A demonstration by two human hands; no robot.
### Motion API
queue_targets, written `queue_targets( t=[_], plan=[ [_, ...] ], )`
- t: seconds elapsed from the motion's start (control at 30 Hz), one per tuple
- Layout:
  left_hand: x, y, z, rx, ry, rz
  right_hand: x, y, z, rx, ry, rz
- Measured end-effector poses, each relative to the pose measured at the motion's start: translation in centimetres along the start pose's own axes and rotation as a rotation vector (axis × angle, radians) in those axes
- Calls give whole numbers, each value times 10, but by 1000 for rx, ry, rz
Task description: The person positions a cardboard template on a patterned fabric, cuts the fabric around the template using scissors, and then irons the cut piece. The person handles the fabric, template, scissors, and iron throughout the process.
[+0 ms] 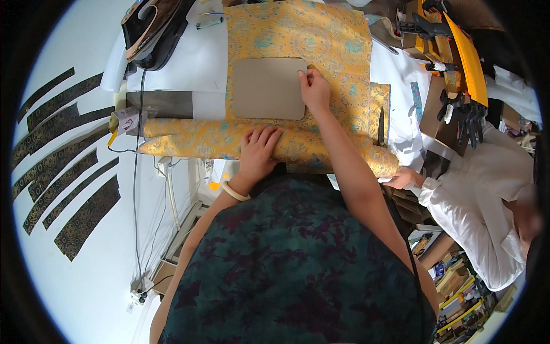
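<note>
Yellow patterned fabric [338, 40] with blue motifs is spread over the table, and its near part forms a roll [200, 140] along the front edge. A grey-brown board [269, 89] with rounded corners lies flat on the fabric. My left hand [260, 149] rests on the roll with its fingers stretched over it, a pale bangle [236, 191] at the wrist. By the board's upper right corner, my right hand [315, 92] is closed in a pinch. A small dark yellow bit shows at its fingertips, too hidden to name. Another person's hand [404, 178] touches the roll's right end.
An iron [154, 31] stands at the far left, its cord hanging down past the table's left end. Dark scissors [381, 123] lie at the right of the fabric. Black clamps [467, 117] hang beyond. The person in a white shirt [475, 195] is close on my right.
</note>
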State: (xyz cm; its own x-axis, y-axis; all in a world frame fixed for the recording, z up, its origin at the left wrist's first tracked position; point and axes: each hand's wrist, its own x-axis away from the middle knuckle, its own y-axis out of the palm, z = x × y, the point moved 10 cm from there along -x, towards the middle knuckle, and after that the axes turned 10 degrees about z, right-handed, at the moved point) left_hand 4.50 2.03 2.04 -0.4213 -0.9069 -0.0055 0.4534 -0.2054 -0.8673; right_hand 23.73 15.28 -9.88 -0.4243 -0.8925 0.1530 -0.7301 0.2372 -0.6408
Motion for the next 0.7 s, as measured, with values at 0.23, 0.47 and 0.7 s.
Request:
queue_targets(
  t=[0.23,0.47,0.7],
  plan=[
    [-27,-29,-10,184,-90,144,6,-52,-5,130,-151,203],
    [-24,-16,-89,-213,-291,313,93,-53,1,356,-201,-173],
    [-21,-7,-97,-249,-398,233,116,-27,12,359,-221,-223]
  ],
)
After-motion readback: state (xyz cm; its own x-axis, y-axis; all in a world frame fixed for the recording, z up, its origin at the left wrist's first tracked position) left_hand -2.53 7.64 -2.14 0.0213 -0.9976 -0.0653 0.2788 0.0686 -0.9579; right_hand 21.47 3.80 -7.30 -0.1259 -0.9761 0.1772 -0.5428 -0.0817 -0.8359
